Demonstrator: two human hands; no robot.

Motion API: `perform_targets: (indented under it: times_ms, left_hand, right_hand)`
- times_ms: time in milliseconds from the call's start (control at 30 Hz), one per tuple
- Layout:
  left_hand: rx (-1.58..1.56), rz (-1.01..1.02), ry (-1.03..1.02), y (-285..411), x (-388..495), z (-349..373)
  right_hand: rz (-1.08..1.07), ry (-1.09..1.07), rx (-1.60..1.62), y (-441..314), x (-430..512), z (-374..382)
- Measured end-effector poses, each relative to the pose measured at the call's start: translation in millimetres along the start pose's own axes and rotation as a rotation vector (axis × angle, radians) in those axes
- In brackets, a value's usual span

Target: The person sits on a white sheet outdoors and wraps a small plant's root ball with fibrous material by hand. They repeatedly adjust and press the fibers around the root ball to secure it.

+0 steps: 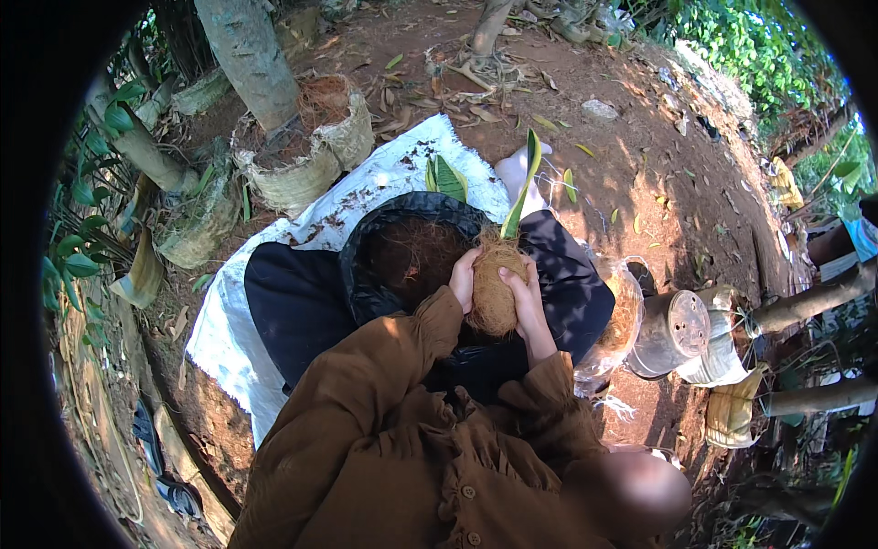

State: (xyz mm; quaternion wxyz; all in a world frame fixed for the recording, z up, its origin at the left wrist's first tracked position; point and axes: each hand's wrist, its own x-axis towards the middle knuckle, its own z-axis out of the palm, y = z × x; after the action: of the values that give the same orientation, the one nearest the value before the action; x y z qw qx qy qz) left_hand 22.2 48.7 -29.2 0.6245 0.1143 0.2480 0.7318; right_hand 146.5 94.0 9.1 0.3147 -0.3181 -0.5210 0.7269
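Between my two hands is an oval bundle of coconut fibre (495, 288), with one yellow-edged snake plant leaf (527, 189) rising from its top. My left hand (465, 281) presses on the bundle's left side. On the other side, my right hand (527, 296) wraps it with the thumb lying across the front. In my lap, just left of the bundle, sits a black plastic bag (357, 233) with dark loose fibre (415, 257) inside. More snake plant leaves (447, 180) show behind the bag's far rim; their base is hidden.
I sit on a white woven sack (274, 233) scattered with dark crumbs. A clear bag of fibre (621, 309) and a metal can with holes (686, 322) stand at my right. A tree trunk (250, 62) rises from a sack planter (295, 178) ahead left. Sandals (164, 466) lie lower left.
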Motion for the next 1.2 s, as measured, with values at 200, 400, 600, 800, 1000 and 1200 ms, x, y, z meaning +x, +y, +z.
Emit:
perform_targets:
  times_ms: [200, 400, 600, 800, 1000, 1200]
  left_hand:
    - [-0.011, 0.015, 0.014, 4.3, -8.7, -5.2]
    - [-0.093, 0.041, 0.287, -9.8, -15.2, -13.8]
    - [-0.096, 0.091, 0.218, 3.3, -13.7, -14.3]
    - [-0.126, 0.097, 0.209, 16.8, -18.4, 5.6]
    - [-0.146, 0.052, 0.207, 23.6, -31.4, 25.7]
    - [-0.189, 0.118, 0.215, 27.7, -29.2, 33.1]
  right_hand:
    - [-0.212, 0.315, -0.460, 10.7, -9.7, 11.1]
    - [-0.503, 0.325, -0.618, 7.0, -52.9, 40.2]
    - [-0.461, 0.149, -0.433, -1.9, -43.2, 37.7]
    - [-0.921, 0.034, -0.766, 6.0, -39.9, 22.1]
    - [-1.058, -0.043, -0.754, 10.0, -32.1, 9.7]
    - [-1.141, 0.010, -0.832, 2.2, -42.4, 13.5]
